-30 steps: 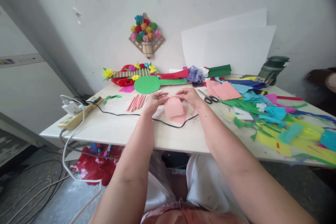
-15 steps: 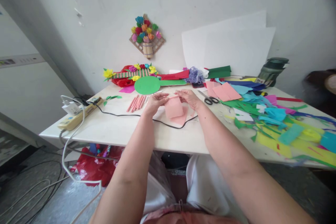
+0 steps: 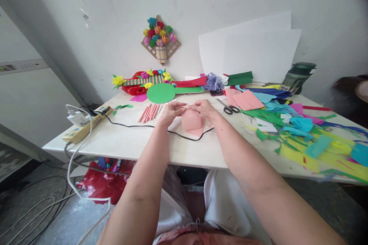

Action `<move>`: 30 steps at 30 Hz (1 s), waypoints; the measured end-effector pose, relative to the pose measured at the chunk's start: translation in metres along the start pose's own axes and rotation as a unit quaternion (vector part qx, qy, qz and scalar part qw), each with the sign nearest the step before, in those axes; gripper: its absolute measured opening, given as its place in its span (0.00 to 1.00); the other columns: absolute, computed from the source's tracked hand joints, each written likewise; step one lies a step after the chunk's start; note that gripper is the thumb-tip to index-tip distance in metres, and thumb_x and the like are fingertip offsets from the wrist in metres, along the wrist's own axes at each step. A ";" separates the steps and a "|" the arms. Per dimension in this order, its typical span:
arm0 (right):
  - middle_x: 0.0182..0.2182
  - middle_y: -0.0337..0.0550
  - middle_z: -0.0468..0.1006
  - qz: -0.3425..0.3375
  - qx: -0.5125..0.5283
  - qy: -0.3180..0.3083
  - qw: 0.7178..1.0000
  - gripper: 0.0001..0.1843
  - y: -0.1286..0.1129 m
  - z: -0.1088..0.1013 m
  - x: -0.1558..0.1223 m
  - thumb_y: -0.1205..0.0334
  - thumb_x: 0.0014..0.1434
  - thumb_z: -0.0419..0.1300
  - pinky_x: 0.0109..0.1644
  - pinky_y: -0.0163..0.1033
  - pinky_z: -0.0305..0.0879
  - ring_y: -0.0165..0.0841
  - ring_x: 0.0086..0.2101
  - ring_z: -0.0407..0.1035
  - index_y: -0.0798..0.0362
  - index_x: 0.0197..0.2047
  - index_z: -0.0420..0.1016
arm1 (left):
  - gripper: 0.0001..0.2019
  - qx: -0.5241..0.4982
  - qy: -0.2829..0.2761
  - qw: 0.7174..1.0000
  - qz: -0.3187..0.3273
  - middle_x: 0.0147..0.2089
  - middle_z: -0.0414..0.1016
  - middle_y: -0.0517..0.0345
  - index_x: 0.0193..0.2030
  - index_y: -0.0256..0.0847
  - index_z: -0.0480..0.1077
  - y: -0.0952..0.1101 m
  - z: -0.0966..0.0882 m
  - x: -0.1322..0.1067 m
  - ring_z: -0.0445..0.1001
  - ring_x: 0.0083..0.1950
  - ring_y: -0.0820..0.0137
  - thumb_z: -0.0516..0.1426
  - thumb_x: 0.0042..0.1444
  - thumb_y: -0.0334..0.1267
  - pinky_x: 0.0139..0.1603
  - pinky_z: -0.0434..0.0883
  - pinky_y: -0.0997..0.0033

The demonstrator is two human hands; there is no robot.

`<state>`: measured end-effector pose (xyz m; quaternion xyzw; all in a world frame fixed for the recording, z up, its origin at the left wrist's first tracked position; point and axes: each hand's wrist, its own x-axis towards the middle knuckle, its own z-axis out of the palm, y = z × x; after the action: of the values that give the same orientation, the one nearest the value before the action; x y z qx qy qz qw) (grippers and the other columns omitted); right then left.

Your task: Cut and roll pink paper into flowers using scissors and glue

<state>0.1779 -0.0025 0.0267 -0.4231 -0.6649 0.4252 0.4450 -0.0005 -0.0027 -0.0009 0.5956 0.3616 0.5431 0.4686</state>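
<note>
Both my hands are raised just above the white table, pinching the top edge of a pink paper sheet. My left hand grips its upper left part with closed fingers. My right hand grips the upper right part, where the edge curls into a thin roll. The sheet hangs down towards me. Another pink sheet lies flat underneath it. Several rolled pink paper sticks lie to the left of my left hand.
Scissors lie right of my right hand. A black cable crosses the table to a power strip at the left edge. Coloured paper scraps cover the right side. A green paper disc and paper flowers sit at the back.
The hanging part of the pink sheet has become shorter as its top edge rolled up between my fingers. Both hands have stayed in nearly the same place.
</note>
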 end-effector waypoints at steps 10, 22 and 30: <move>0.16 0.35 0.67 0.035 0.065 0.013 0.997 0.20 0.004 0.002 0.003 0.51 0.30 0.70 0.26 0.34 0.53 0.26 0.21 0.58 0.55 0.18 0.68 | 0.21 -0.005 0.007 1.000 -0.029 0.28 0.75 0.55 0.35 0.33 0.76 0.004 0.002 -0.001 0.71 0.28 0.73 0.68 0.33 0.43 0.35 0.71 0.67; 0.18 0.37 0.72 0.047 0.117 0.014 0.992 0.16 0.000 0.002 0.001 0.56 0.29 0.71 0.28 0.34 0.59 0.26 0.22 0.62 0.57 0.20 0.73 | 0.19 -0.031 0.014 0.999 -0.034 0.28 0.76 0.55 0.32 0.33 0.77 0.008 0.003 -0.002 0.72 0.29 0.72 0.69 0.32 0.42 0.35 0.71 0.67; 0.22 0.40 0.75 0.031 0.138 0.036 0.989 0.16 0.003 0.002 0.004 0.59 0.30 0.71 0.32 0.37 0.63 0.29 0.26 0.67 0.57 0.24 0.75 | 0.19 -0.034 0.020 0.998 -0.039 0.28 0.76 0.55 0.32 0.34 0.77 0.009 0.003 -0.003 0.71 0.29 0.72 0.69 0.32 0.41 0.35 0.71 0.67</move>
<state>0.1758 0.0017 0.0243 -0.3931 -0.5703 0.5107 0.5094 0.0014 -0.0084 0.0072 0.5535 0.3759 0.5480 0.5019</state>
